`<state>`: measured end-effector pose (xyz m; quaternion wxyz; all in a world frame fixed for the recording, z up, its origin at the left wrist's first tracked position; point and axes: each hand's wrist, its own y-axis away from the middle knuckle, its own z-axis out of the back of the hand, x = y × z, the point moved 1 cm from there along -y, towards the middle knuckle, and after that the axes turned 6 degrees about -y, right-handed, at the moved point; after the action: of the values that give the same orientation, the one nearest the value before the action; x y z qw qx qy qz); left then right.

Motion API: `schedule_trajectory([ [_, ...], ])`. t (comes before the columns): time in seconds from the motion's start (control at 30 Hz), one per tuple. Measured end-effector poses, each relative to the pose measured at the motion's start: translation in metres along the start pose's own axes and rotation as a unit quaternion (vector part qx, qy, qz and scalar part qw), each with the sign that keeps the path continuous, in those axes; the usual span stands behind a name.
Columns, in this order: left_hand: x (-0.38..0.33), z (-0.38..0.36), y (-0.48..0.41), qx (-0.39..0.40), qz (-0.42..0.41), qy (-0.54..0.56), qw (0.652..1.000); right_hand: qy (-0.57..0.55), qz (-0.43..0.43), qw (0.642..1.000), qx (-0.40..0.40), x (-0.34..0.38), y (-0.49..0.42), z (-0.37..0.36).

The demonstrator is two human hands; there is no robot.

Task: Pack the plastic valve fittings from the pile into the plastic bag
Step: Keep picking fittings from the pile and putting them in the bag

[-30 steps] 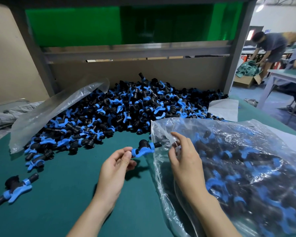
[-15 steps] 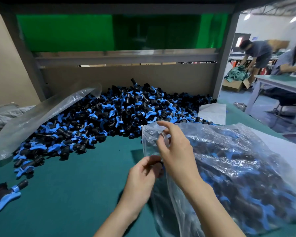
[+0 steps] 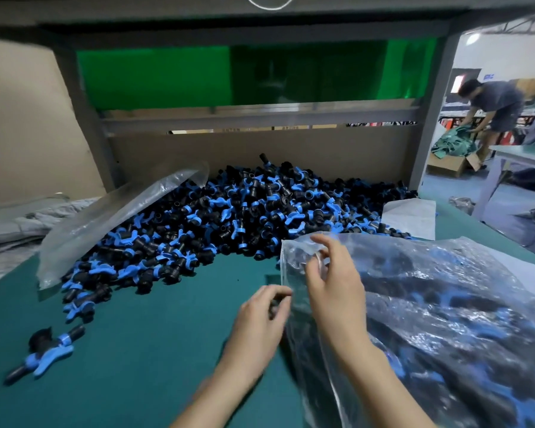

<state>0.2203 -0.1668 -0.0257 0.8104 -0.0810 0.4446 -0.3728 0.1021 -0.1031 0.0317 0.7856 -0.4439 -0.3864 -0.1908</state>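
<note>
Fittings (image 3: 244, 211) lie piled at the back of the desk (image 3: 152, 350) and fill the bag (image 3: 445, 319) at right, whose mouth the right grip (image 3: 331, 285) pinches, while the left grip (image 3: 260, 316) curls beside it, contents unclear.

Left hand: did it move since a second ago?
Yes. The left hand moved right, from over the green mat up to the open edge of the plastic bag, which the right hand pinches.
</note>
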Motion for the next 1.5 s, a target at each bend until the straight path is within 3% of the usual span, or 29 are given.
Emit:
schedule_trajectory([
  [0.07,0.034,0.024,-0.005,-0.056,0.053,-0.127,0.989,0.016,-0.018,1.0,0.006,-0.011,0.005,-0.005],
  [0.2,0.08,0.045,-0.017,-0.065,0.161,-0.312,0.934,0.058,-0.026,0.998,0.019,-0.029,0.015,-0.008],
  [0.43,0.098,0.058,-0.056,-0.043,0.22,-0.432,0.873,0.102,-0.004,0.994,0.025,-0.033,0.015,-0.007],
  [0.63,0.097,0.065,-0.058,-0.083,0.184,-0.434,0.878,0.109,-0.015,0.994,0.021,-0.032,0.015,-0.007],
  [0.73,0.079,0.067,-0.045,-0.173,0.072,-0.363,0.913,0.112,-0.016,0.993,0.029,-0.033,0.016,-0.007],
  [0.8,0.066,0.065,-0.032,-0.241,0.042,-0.258,0.935,0.124,-0.012,0.992,0.036,-0.033,0.016,-0.007],
  [0.9,0.045,0.056,-0.014,-0.309,0.125,0.061,0.941,0.147,-0.002,0.988,0.042,-0.033,0.016,-0.008],
  [0.93,0.038,0.051,-0.012,-0.304,0.161,0.166,0.924,0.155,0.009,0.987,0.045,-0.033,0.016,-0.009],
  [1.0,0.024,0.041,-0.006,-0.266,0.2,0.268,0.904,0.166,0.042,0.984,0.055,-0.032,0.017,-0.009],
  [1.23,0.013,0.032,-0.002,-0.172,0.212,0.325,0.905,0.155,0.162,0.97,0.09,-0.033,0.023,-0.01],
  [1.5,0.014,0.033,0.0,-0.104,0.231,0.392,0.885,0.147,0.175,0.97,0.088,-0.034,0.022,-0.01],
])
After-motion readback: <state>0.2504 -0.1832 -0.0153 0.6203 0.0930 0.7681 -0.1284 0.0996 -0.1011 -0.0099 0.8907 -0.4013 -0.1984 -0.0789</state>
